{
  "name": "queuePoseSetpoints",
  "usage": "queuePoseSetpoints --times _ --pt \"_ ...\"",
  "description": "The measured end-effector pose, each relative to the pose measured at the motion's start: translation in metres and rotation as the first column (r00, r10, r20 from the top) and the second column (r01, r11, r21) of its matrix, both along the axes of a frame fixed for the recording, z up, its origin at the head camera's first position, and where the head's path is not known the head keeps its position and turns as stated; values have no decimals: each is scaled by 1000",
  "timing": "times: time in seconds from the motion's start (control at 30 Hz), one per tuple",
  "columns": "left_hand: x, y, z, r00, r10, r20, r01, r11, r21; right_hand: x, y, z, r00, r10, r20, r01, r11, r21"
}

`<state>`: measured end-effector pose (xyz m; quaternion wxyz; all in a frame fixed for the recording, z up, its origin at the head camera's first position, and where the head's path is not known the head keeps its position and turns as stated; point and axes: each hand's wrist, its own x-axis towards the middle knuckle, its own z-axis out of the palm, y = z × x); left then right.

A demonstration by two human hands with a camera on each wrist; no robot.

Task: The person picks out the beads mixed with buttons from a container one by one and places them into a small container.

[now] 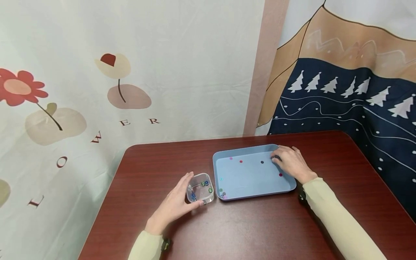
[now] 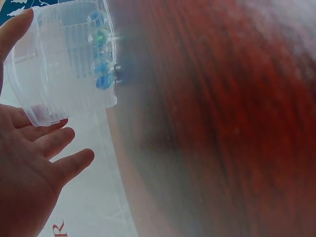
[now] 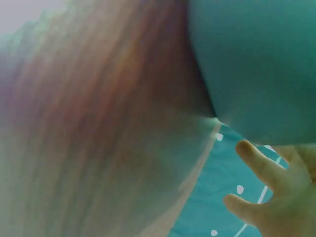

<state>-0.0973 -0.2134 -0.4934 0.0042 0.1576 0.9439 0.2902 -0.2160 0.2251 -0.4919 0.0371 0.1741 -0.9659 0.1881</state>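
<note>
A small clear plastic box (image 1: 200,196) stands on the table left of the tray, with several blue and green glass marbles (image 2: 102,67) in it. My left hand (image 1: 175,201) holds this box between the thumb on the near side and the fingers on the far side. Inside the light blue tray (image 1: 250,180) lie several small coloured discs, among them a red one (image 1: 241,161) and a black one (image 1: 262,162). My right hand (image 1: 290,161) reaches over the tray's right rim, fingertips low by a dark patch; whether they pinch something is unclear.
The dark red wooden table (image 1: 247,227) carries both containers. Behind it hangs a pale curtain (image 1: 195,72) with flower prints, and a navy tree-patterned cloth (image 1: 325,108) at the right. More discs, a green one (image 1: 221,190) among them, cluster in the tray's near left corner.
</note>
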Motion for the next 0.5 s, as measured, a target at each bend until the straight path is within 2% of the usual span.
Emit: queuePoseSetpoints --times 0.27,0.5 --pt "1 0 0 1000 1 0 -1 1000 -2 14 2 13 995 -2 -99 -3 998 -55" --pt "1 0 0 1000 0 4 0 1000 2 30 -4 25 979 9 -202 -31 994 -105"
